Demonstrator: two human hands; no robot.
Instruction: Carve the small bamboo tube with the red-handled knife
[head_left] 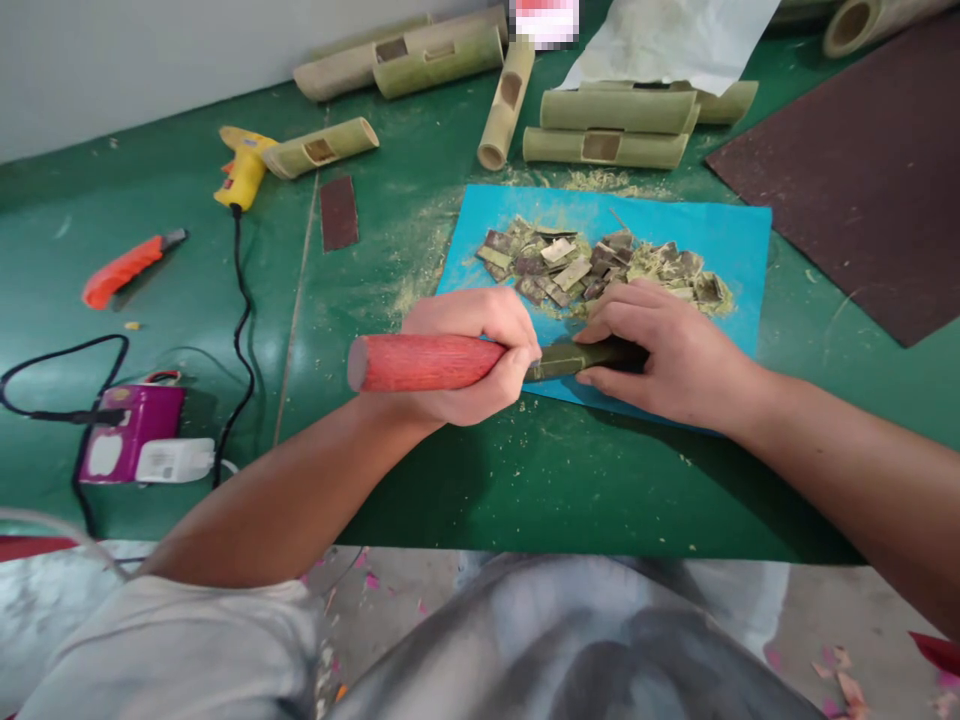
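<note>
My left hand [472,350] is closed round a tool with a thick red wooden handle [420,363]. Its working end is mostly hidden by my fingers and points right, against a dark green bamboo tube [559,362]. Thumb and fingers of my right hand [660,350] grip that tube from the right, and my palm covers its far end. Under both lies a blue sheet [742,225]. Just beyond my hands, bamboo chips and shavings [574,265] are heaped on it.
Cut bamboo tubes with square openings [439,60] lie along the back. To the left are a yellow glue gun [246,165], an orange utility knife [127,268], a small brown piece [340,213] and a purple power strip [127,430]. A dark brown board [862,170] lies right.
</note>
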